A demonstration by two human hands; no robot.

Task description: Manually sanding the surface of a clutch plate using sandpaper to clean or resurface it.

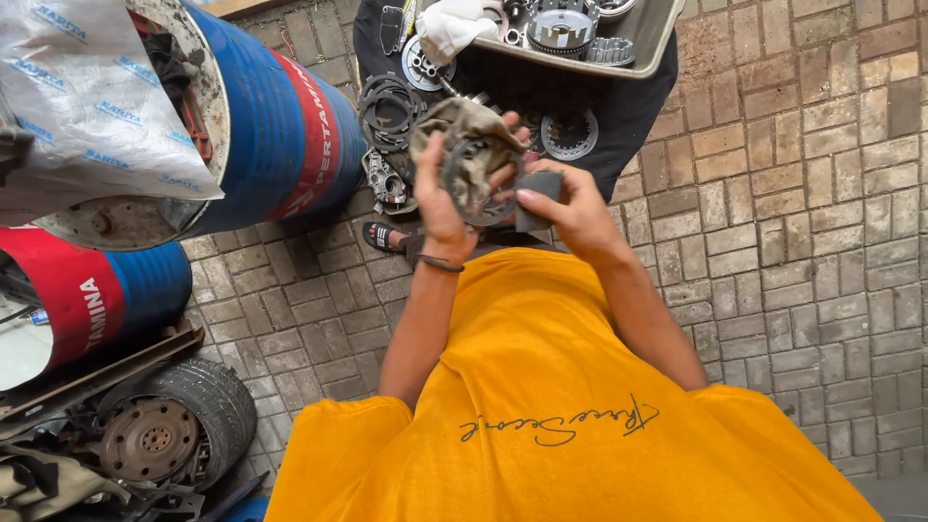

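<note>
While gripping rag, left hand, ring

Orange shirt; blue-red barrels; grey-brown brick paving; drab rag.

Outdoor work area paved with grey-brown brick pavers in even daylight. At left lie two blue-and-red steel drums on their sides, with a worn wheel and tyre below; a dark mat covers the paving at top centre.
</note>
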